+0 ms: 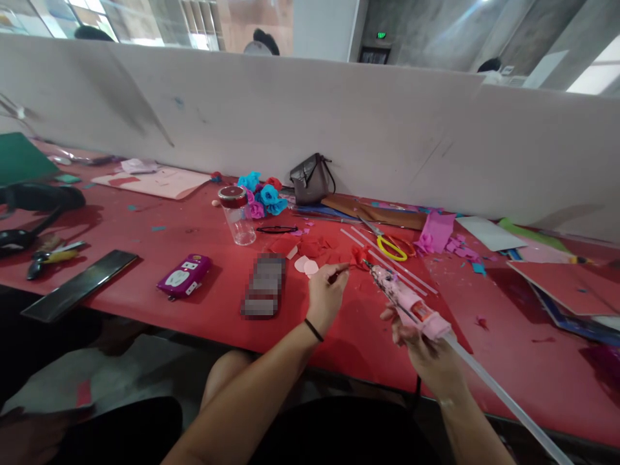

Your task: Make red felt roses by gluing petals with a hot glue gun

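Note:
My right hand (426,349) is wrapped round a pink hot glue gun (400,294), with a long translucent glue stick (504,394) sticking out of its back end. Its dark nozzle touches or nearly touches a small red paper flower (358,256). Pinched fingers of my left hand (327,290) hold that flower from the left, apparently by a thin stem. Beside my left hand lie pale pink paper petals (306,265) and crumpled red paper pieces (314,246). Yellow-handled scissors (391,247) rest beyond the glue gun, near thin clear glue sticks (411,278).
A blurred-out phone (264,287), purple device (184,278) and clear jar (241,223) stand left of my hands. Blue and pink paper flowers (266,194) and a dark bag (312,179) sit near the white partition (290,110). Folders (571,284) lie right. Another person's hand shows lower left.

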`<state>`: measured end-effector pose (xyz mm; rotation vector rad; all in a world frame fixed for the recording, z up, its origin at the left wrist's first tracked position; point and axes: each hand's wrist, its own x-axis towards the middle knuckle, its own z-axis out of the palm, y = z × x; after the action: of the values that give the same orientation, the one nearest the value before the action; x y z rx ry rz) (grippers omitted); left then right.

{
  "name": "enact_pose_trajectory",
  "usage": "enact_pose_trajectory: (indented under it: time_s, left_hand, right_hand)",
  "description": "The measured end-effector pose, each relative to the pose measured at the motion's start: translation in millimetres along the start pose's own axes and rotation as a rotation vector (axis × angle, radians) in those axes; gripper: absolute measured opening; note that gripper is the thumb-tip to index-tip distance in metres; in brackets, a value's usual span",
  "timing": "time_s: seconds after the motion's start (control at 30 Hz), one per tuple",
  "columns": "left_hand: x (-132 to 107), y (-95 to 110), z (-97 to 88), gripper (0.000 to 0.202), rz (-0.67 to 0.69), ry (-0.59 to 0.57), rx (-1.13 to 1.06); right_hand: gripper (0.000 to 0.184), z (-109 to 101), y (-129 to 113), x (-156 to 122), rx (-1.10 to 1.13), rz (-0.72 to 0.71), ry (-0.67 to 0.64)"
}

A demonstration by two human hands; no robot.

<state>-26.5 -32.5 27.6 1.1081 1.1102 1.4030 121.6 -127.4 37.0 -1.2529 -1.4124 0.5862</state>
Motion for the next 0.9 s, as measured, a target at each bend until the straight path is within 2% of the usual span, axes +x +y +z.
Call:
enact_pose_trajectory:
  time_s: [0.07,0.2,0.3,0.57,0.77,0.9]
  left_hand:
    - [0.3,-0.8,-0.3,0.016,0.018,-0.002,0.027]
    - [-0.3,-0.3,-0.7,0.017,0.049,-0.02,0.054]
    - [-0.9,1.5,-0.9,0.017,0.054,-0.018,0.064]
    - [-1.7,4.0,-0.8,0.017,0.029,-0.038,0.027]
    - [-2.1,1.9,-0.6,0.016,-0.029,-0.039,-0.063]
    - [-1.4,1.8,0.1,0.017,-0.081,-0.027,-0.152]
  right_hand:
    - [0.03,-0.4,5.3,1.5,0.022,0.017,-0.04]
    - [0.034,1.9,17.0,1.5,-0.002,0.079,-0.013]
    - [0.033,2.6,24.1,3.0,-0.054,0.082,-0.048]
    - [0.036,7.9,21.4,6.6,-0.168,0.029,-0.016]
    - [0.028,11.5,19.6,4.9,-0.364,-0.06,0.069]
    - [0.021,7.8,21.2,3.7,-0.429,-0.165,-0.002]
